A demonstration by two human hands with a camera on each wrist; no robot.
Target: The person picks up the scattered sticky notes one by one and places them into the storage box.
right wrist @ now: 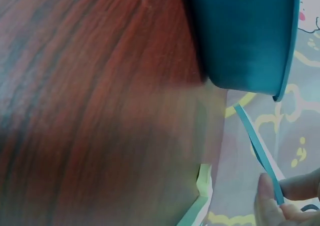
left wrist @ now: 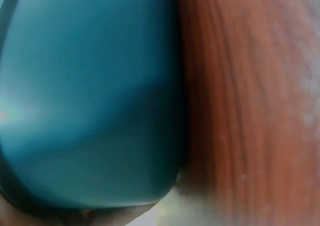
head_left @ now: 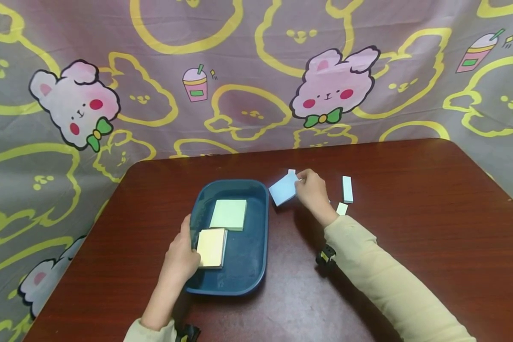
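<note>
A blue sticky-note pad (head_left: 283, 189) is pinched at its right edge by my right hand (head_left: 313, 194), just right of a dark blue plastic tray (head_left: 266, 237). The right wrist view shows the pad (right wrist: 257, 145) edge-on between thumb and fingers (right wrist: 295, 187), lifted off the table. My left hand (head_left: 180, 256) grips the left rim of the tray, its thumb on the inner side near a pale yellow pad (head_left: 211, 248). Behind that pad lies a pale green pad (head_left: 229, 213), also in the tray. The left wrist view mostly shows the tray's outer wall (left wrist: 95, 85).
Right of my right hand lie a narrow light blue pad (head_left: 347, 189) and a small pale green piece (head_left: 342, 208). A small whitish piece (head_left: 291, 171) shows behind the blue pad. A patterned curtain (head_left: 248, 61) hangs behind the brown table (head_left: 432, 228).
</note>
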